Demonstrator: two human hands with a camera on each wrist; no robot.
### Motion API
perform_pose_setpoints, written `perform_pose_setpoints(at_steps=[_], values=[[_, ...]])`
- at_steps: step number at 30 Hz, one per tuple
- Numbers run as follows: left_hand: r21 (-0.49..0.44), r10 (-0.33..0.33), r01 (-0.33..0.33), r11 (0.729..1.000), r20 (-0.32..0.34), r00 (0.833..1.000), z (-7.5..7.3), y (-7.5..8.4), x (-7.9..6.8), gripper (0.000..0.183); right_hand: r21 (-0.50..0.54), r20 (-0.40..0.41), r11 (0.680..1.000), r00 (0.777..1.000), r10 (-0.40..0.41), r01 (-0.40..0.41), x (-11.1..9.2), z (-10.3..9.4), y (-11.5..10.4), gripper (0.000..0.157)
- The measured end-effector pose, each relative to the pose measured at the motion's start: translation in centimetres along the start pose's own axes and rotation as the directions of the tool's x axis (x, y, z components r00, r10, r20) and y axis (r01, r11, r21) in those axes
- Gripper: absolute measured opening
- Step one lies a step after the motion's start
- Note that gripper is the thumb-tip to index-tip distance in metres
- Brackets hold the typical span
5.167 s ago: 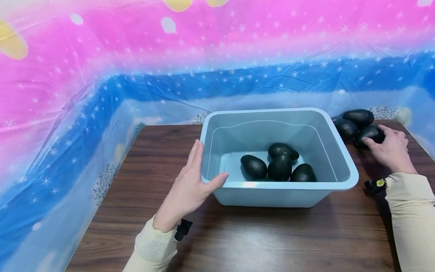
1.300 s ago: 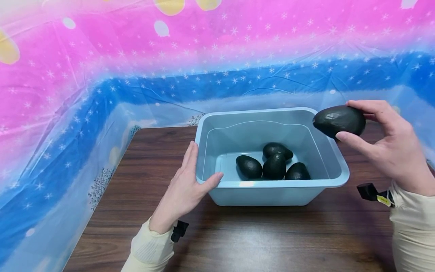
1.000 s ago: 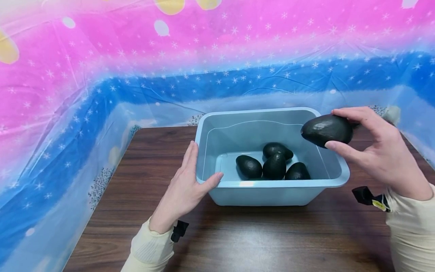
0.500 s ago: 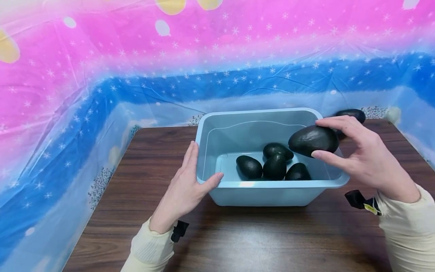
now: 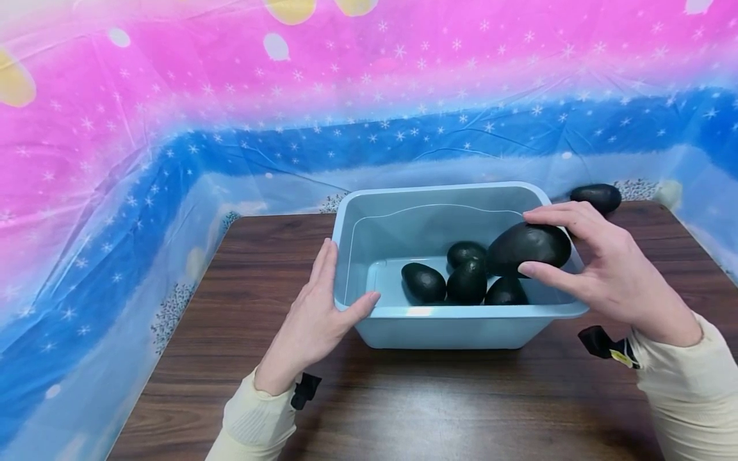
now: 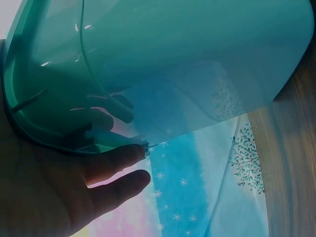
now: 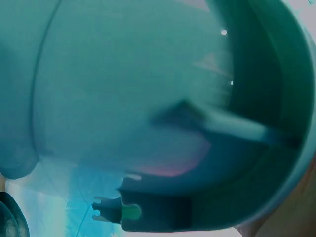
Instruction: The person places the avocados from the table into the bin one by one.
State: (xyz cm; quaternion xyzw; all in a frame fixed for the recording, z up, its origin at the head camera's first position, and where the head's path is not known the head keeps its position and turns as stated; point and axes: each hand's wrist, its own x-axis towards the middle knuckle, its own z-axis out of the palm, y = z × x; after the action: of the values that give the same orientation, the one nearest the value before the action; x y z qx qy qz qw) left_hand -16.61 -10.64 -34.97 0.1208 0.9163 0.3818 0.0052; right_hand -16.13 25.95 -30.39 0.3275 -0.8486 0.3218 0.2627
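A pale blue-grey plastic tub (image 5: 444, 331) stands on the wooden table, with several dark avocados (image 5: 423, 283) grouped on its floor. Between thumb and fingertips, my right hand (image 5: 619, 269) holds another dark avocado (image 5: 530, 248) inside the tub's right end, just above those below. My left hand (image 5: 311, 326) rests on the tub's left side, its fingers straight along the wall and its thumb at the front rim corner. In the left wrist view, that left hand (image 6: 74, 192) lies by the tub's wall (image 6: 197, 54). The right wrist view shows mostly tub wall (image 7: 123, 84).
One more avocado (image 5: 596, 197) lies at the table's back right corner; my right hand may hide others. A dark wooden table (image 5: 242, 282) runs beneath everything. Behind it hangs a pink and blue patterned sheet (image 5: 369, 115).
My right hand took an avocado from the pile at the back right, lifted it, then carried it left and lowered it into the tub. My left hand keeps its place on the tub.
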Motion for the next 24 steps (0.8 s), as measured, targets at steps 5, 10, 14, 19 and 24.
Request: perform_pose_setpoints(at_steps=[5,10,14,19,24], values=[[-0.002,0.000,0.000,1.000,0.002,1.000,-0.1,0.1,0.0,0.104,0.004,0.016,1.000,1.000,-0.013,0.013,0.1,0.3,0.4,0.073],[-0.004,0.000,0.000,1.000,0.004,1.000,-0.1,0.0,0.0,0.104,-0.011,0.042,1.000,0.999,-0.019,0.019,-0.1,0.3,1.4,0.071],[-0.006,0.000,0.000,1.000,0.006,1.000,-0.1,0.0,0.0,0.106,-0.042,0.001,0.999,1.000,-0.013,0.013,-0.2,-0.2,1.9,0.062],[-0.013,0.003,-0.003,1.000,0.006,1.000,-0.1,0.0,0.0,0.106,-0.078,-0.089,0.997,0.996,0.021,-0.028,-0.3,-1.0,2.8,0.053],[-0.013,0.008,-0.008,1.000,0.005,1.000,0.0,0.0,0.0,0.106,-0.098,-0.164,0.984,0.978,0.131,-0.148,-0.6,-1.8,4.6,0.051]])
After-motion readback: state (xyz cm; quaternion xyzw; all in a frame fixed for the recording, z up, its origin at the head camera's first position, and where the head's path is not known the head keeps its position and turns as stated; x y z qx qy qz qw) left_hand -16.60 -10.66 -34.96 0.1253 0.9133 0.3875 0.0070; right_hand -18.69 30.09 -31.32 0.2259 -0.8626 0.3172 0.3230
